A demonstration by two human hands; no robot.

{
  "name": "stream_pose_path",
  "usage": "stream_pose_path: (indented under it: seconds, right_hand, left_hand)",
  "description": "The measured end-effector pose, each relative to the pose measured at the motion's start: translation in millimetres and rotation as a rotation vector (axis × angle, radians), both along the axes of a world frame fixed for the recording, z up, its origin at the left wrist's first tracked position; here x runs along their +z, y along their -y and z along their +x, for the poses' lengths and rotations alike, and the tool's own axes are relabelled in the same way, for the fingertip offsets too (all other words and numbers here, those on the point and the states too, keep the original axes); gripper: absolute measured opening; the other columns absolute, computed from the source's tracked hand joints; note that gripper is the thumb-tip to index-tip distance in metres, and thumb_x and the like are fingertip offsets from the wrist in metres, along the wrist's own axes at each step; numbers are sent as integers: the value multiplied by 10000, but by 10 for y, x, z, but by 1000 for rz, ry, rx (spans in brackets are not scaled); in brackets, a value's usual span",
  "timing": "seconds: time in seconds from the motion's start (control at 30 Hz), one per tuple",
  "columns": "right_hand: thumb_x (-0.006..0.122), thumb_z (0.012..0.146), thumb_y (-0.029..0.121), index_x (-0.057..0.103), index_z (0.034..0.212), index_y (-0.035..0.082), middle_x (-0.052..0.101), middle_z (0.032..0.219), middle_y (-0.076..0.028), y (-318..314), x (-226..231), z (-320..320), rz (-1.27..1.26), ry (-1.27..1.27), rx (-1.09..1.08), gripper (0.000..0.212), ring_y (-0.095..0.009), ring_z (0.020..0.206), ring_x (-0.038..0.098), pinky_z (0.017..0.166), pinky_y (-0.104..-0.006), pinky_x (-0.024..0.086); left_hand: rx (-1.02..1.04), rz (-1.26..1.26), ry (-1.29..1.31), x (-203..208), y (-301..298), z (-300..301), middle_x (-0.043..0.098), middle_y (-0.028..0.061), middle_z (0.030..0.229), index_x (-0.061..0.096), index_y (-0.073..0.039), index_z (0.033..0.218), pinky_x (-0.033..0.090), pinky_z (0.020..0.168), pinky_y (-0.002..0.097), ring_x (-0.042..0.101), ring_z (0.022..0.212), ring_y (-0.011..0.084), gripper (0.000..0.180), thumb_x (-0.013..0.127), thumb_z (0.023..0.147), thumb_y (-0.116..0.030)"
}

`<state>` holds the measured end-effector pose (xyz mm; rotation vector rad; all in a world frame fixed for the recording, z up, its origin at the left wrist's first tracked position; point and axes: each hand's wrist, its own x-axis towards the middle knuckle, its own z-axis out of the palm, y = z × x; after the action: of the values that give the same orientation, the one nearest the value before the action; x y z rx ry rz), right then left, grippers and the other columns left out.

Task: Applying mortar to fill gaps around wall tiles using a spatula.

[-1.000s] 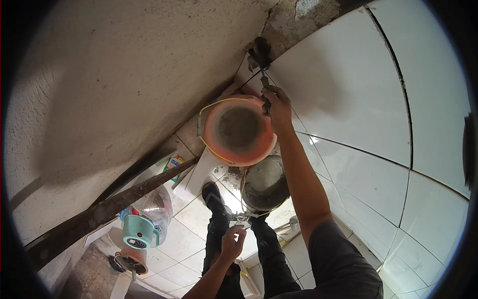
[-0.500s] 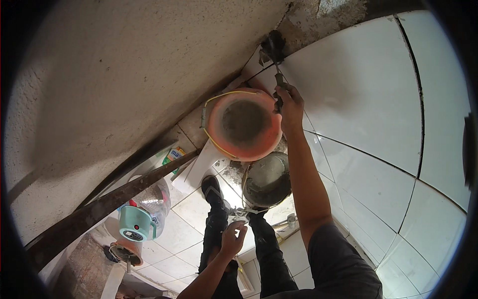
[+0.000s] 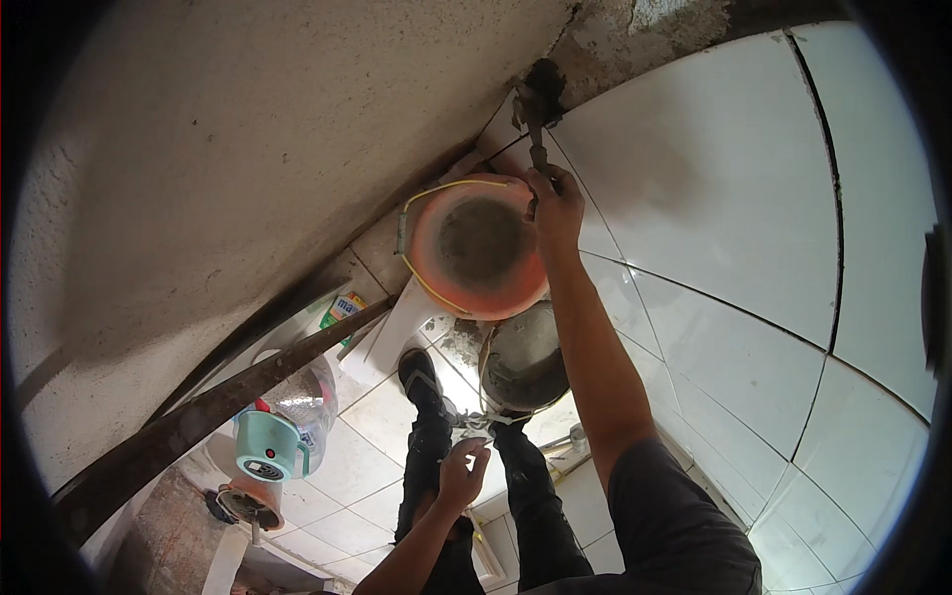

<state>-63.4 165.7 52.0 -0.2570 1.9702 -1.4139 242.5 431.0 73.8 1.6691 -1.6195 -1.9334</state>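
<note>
My right hand [image 3: 560,210] is closed round the handle of a trowel [image 3: 536,134], reaching up to the corner where the rough wall meets the white tiles. The trowel's blade lies against a dark patch of wet mortar [image 3: 546,79] at the top edge of the tiles. Below that hand sits an orange bucket [image 3: 531,273] with a yellow handle and grey material inside. Lower down, my left hand [image 3: 463,476] hangs in front of my legs, loosely curled with fingers apart and nothing visible in it.
A dark bucket [image 3: 555,387] with greyish contents stands near my feet. Along the left runs a long dark bar [image 3: 228,402], leaning towards the orange bucket. Beyond it are a turquoise-topped container [image 3: 268,444] and a green and yellow packet [image 3: 342,309]. Tiled wall [image 3: 734,198] rises on the right.
My right hand and forearm have shifted slightly left with the trowel, and its blade has turned in the corner. My left hand has stayed in place.
</note>
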Motion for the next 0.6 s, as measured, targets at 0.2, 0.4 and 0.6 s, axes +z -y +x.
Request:
stream_pose_path:
  seconds: [0.2, 0.4, 0.6]
  right_hand:
    - [648, 823, 186, 578, 1059, -11, 544, 685, -40, -7, 60, 149, -9, 43, -79, 316, -92, 479, 472, 431, -248, 422]
    - [637, 827, 177, 579, 1047, -4, 543, 693, -37, 54, 41, 35, -32, 99, -56, 290, -87, 478, 468, 424, -246, 421]
    - [625, 841, 194, 579, 1043, -11, 554, 715, -39, 18, 120, 142, -11, 69, -86, 291, -82, 483, 471, 423, -243, 418]
  left_hand:
    - [11, 37, 9, 28, 33, -32, 660, 103, 915, 619, -28, 1002, 502, 680, 312, 649, 807, 201, 199, 608, 870, -175]
    - [7, 29, -6, 15, 15, -19, 664, 117, 953, 617, -20, 1009, 502, 680, 310, 654, 827, 212, 214, 606, 875, -186]
    - [-4, 19, 16, 15, 19, 3, 664, 117, 953, 615, -24, 1017, 504, 677, 309, 653, 831, 211, 220, 606, 874, -191]
